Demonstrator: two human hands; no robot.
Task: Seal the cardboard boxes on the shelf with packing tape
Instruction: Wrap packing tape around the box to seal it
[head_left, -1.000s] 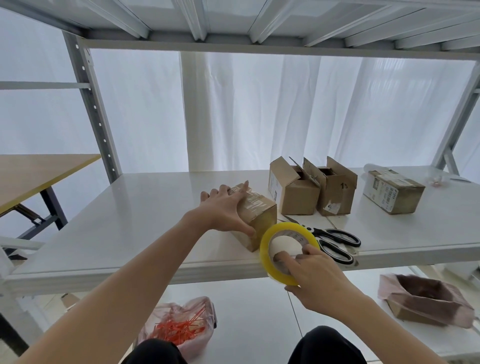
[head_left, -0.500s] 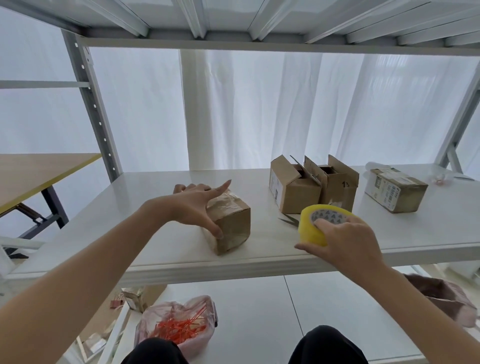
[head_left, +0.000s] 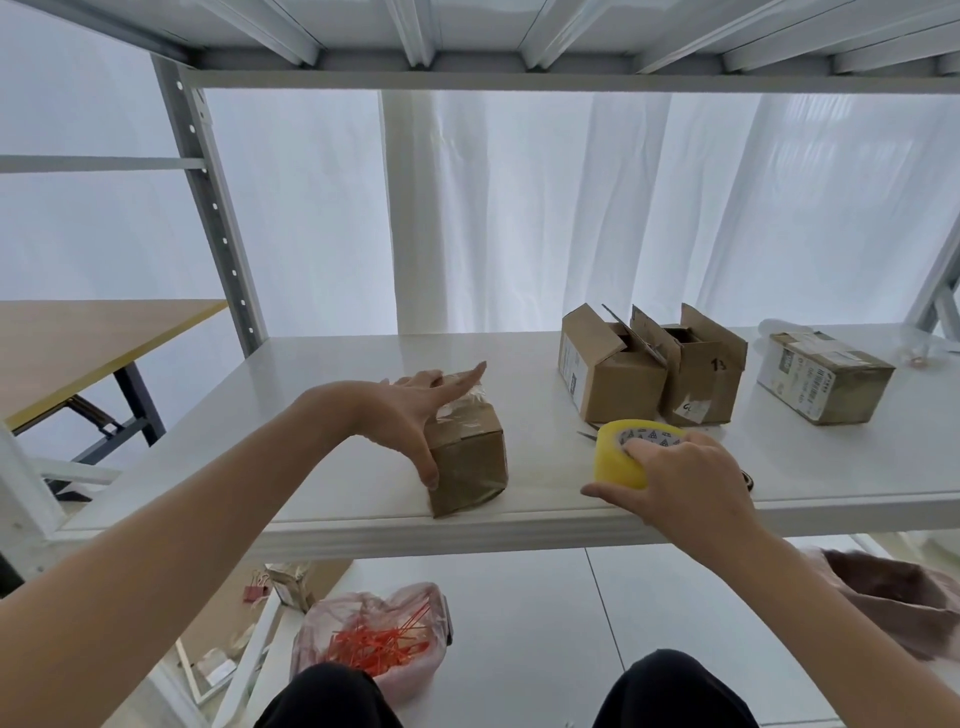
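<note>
Honestly, what worried me was how near the front lip of the shelf (head_left: 322, 374) the small box (head_left: 470, 462) sat, its closest bottom corner almost at the edge. One firm push, or a tug from sticky tape, could have slid it off, I thought. The left hand (head_left: 400, 410) lay over it with fingers straight across the crinkled, already taped top and the thumb pressed down the near side, steadying rather than clutching. The box stood skewed, one corner toward the person, and its long axis seemed to run front to back, leaning slightly to the right. Just beside it, apart from it, the right hand (head_left: 685, 488) had its fingers curled over the yellow tape roll (head_left: 621, 457), fingertips in the core. The roll lay flat on the shelf, hole facing up. I couldn't see a loose tape end, so hunting for it might have cost time. Further back, two open boxes (head_left: 608, 384) stood unsealed, flaps up.
</note>
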